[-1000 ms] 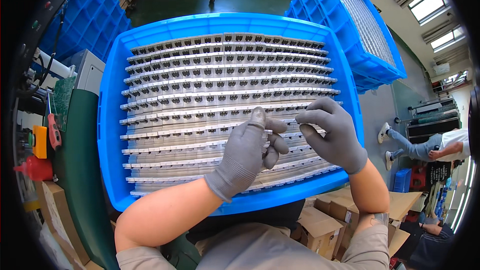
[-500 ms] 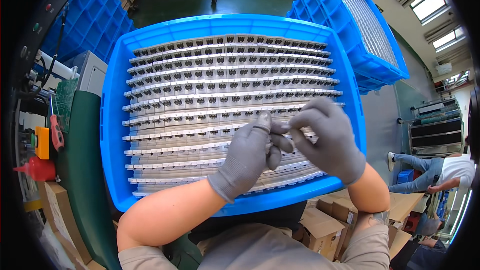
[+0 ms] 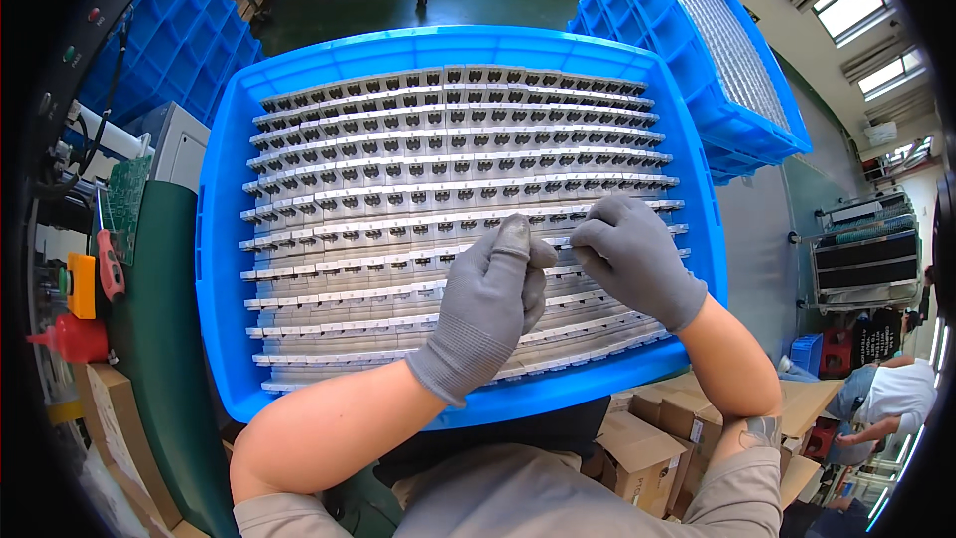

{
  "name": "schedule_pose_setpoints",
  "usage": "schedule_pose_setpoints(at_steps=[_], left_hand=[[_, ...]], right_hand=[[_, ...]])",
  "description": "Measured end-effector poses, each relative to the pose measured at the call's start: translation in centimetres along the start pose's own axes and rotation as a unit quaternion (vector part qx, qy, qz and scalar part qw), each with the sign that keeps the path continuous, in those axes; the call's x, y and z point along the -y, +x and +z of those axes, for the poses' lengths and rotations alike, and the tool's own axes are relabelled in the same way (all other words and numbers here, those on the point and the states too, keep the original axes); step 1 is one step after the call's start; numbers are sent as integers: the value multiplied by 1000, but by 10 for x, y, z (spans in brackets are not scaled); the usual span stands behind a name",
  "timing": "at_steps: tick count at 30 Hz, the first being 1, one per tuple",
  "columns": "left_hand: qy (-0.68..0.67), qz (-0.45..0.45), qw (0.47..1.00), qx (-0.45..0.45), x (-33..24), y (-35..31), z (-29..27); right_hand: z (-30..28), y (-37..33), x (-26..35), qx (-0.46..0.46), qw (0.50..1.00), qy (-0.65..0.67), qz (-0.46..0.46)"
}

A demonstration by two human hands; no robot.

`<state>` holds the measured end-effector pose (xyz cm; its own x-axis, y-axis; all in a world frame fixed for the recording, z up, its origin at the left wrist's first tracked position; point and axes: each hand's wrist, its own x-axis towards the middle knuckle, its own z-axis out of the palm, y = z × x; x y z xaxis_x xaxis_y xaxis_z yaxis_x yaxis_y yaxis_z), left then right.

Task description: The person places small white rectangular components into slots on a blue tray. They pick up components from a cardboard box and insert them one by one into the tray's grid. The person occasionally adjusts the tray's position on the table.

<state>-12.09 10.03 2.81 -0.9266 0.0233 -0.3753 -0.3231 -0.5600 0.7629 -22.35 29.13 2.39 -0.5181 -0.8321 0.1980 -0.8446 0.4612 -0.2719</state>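
Bkgd person [image 3: 893, 396] lower (nr blue crate [image 3: 806, 352])

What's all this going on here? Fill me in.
A person wearing grey gloves is working over a blue crate packed with rows of small pale parts, many showing black pieces. The left hand is curled with its thumb up, and the right hand is beside it, fingers bent inward. Whether either holds a part is hidden. Another blue crate stands beyond, at the upper right, also filled with rows.
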Motion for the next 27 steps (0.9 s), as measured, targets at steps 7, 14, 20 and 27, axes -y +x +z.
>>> schedule_pose_setpoints(at_steps=[7, 14, 20, 27], left_hand=[[-3, 2, 1000, 1, 3, 2, -4], [12, -38, 999, -13, 1, 0, -1], [-13, -42, 999, 18, 7, 4, -8], [-3, -79, 997, 21, 19, 9, -12]], right_hand=[[-7, -1, 9, -57, 998, -13, 38], [-10, -3, 8, -85, 994, 70, -6], [-24, 19, 46, -88, 986, 143, -3], [-16, 27, 50, -35, 991, 129, -22]])
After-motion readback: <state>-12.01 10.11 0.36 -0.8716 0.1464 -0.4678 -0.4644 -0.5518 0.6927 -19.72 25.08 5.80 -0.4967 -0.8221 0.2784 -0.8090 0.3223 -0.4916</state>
